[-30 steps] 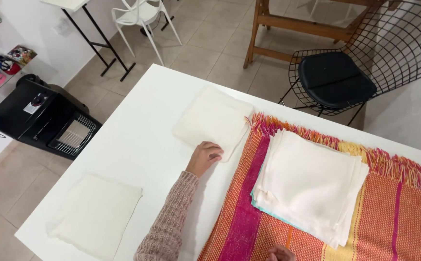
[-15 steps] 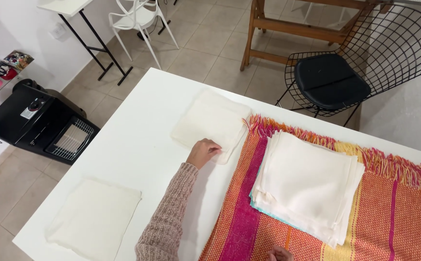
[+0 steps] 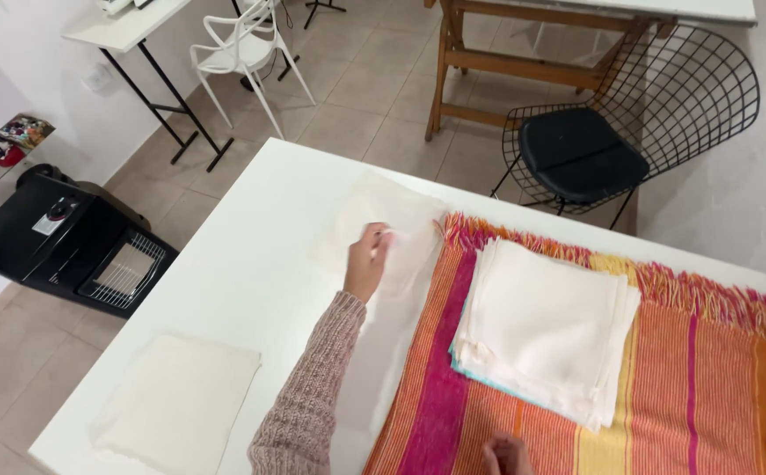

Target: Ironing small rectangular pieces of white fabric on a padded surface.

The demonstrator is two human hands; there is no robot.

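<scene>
While flat on table [image 3: 251, 264], cream cloth [image 3: 374, 220] under left fingers [image 3: 376, 239].

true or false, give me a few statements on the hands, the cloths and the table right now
1. The left hand rests on a cream cloth on the white table. True.
2. The cloth stack sits on bare tabletop. False: it lies on the striped fringed runner.
3. The right hand is lifting the stack. False: it shows only at the bottom edge, apart from it.
4. Another cream cloth lies near the table's near-left corner. True.
</scene>
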